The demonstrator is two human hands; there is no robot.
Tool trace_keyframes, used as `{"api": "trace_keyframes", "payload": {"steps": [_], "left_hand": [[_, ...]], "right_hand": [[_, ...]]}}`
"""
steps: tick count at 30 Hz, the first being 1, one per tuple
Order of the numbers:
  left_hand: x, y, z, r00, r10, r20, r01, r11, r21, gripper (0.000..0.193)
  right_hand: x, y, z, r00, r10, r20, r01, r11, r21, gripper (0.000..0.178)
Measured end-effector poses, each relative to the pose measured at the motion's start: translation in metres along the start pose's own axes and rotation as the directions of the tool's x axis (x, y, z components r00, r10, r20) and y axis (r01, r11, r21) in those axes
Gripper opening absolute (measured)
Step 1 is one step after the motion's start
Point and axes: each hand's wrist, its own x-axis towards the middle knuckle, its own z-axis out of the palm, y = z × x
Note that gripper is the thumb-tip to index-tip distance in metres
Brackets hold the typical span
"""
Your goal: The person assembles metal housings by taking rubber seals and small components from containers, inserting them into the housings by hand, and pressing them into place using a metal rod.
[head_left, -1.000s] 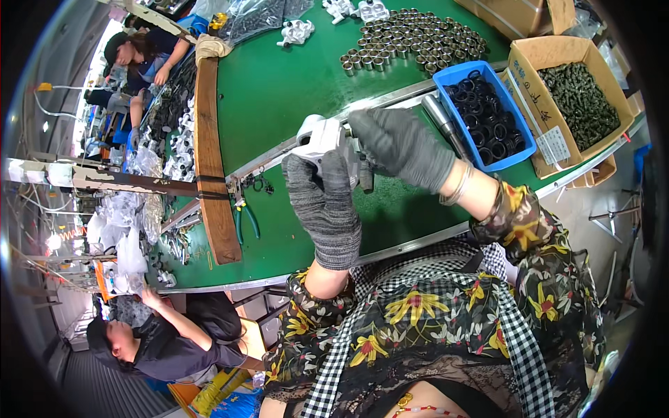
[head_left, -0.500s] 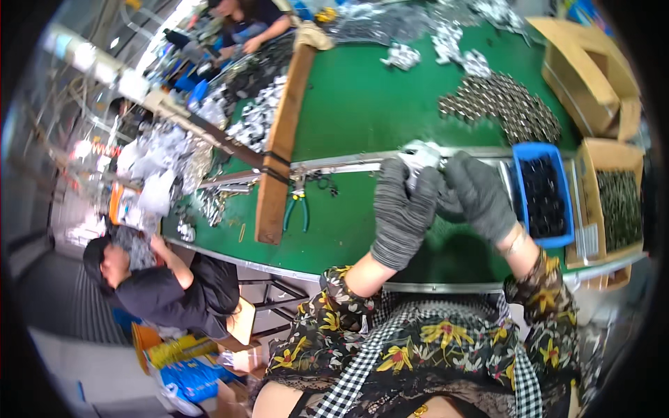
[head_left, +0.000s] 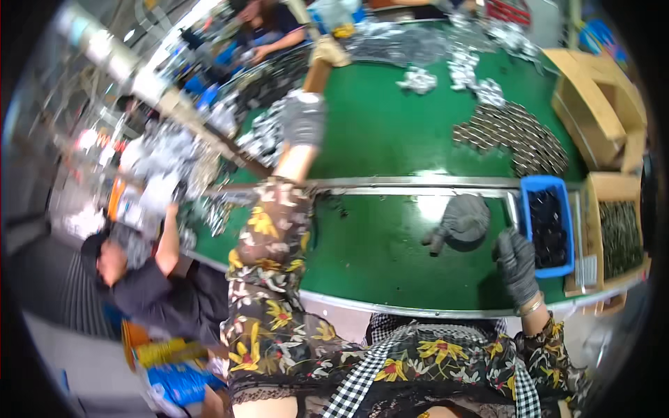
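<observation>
Green bench mat (head_left: 390, 139) everywhere, parts strewn along the far side. Your right hand (head_left: 517, 263) hovers at the near-left corner of the blue bin (head_left: 548, 224) of dark rings, fingers loosely curled on nothing; a grey part (head_left: 463, 219) lies at its 10 o'clock. Your left hand (head_left: 304, 117) reaches out toward 12 over the silvery pile (head_left: 265, 136); can't tell if it's gripping anything. I'd dip in from the bin's open top, not scrape over the rim.

Both the left hand (head_left: 304, 117) and the right hand (head_left: 517, 260) wear grey knit gloves. The sleeves (head_left: 268, 265) are dark with yellow flowers. The desk (head_left: 376, 132) is green, the bin (head_left: 548, 224) at right blue, holding black parts.
</observation>
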Motion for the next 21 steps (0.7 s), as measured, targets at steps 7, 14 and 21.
{"api": "trace_keyframes", "payload": {"steps": [7, 14, 21], "left_hand": [[0.059, -0.168, 0.052, 0.980, -0.188, -0.059, 0.196, 0.897, 0.395, 0.029], [0.089, -0.026, 0.057, 0.904, -0.313, 0.290, 0.160, 0.879, 0.449, 0.029], [0.103, 0.159, 0.170, 0.886, 0.076, 0.458, -0.033, 0.994, -0.100, 0.059]], "right_hand": [[-0.085, 0.020, 0.025, 0.986, -0.097, -0.136, 0.057, 0.961, -0.270, 0.015], [-0.092, 0.027, 0.024, 0.994, -0.073, -0.083, 0.038, 0.928, -0.371, 0.018], [-0.096, 0.029, 0.021, 0.997, 0.020, 0.081, 0.030, 0.822, -0.569, 0.015]]}}
